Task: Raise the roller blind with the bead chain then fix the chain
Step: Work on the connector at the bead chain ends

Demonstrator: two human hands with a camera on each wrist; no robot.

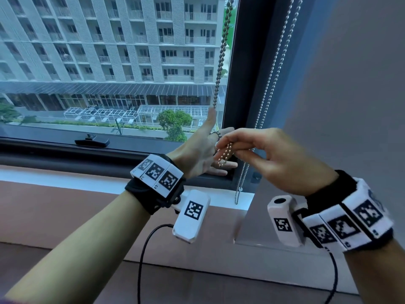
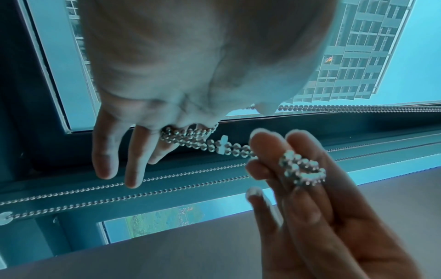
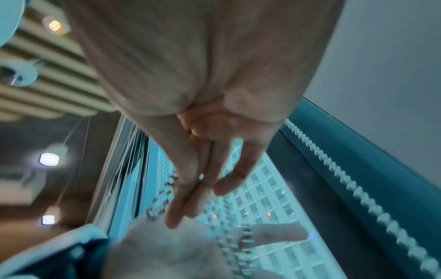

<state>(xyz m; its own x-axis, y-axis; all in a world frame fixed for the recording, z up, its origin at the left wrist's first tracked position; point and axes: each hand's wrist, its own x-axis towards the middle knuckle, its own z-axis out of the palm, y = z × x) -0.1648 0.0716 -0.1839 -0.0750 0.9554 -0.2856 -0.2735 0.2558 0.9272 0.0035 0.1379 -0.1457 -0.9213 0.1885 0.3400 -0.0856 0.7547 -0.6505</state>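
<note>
The bead chain [image 1: 221, 53] hangs in front of the window's dark right frame [image 1: 243, 84]. My left hand [image 1: 210, 141] is held out with the thumb up and the fingers straight. A turn of the chain [image 2: 188, 136] is wound round one finger. My right hand [image 1: 228, 148] pinches the chain's loose loop end [image 1: 224, 155] between thumb and fingertips, right beside the left palm. A small white connector [image 2: 223, 144] sits on the chain between the hands. No blind fabric covers the glass in the head view. The right wrist view is blurred.
A second bead chain [image 1: 274, 62] hangs along the frame, down to the white sill [image 1: 237, 195]. A grey wall [image 1: 350, 84] is close on the right. A black window handle [image 1: 92, 141] lies on the lower frame to the left.
</note>
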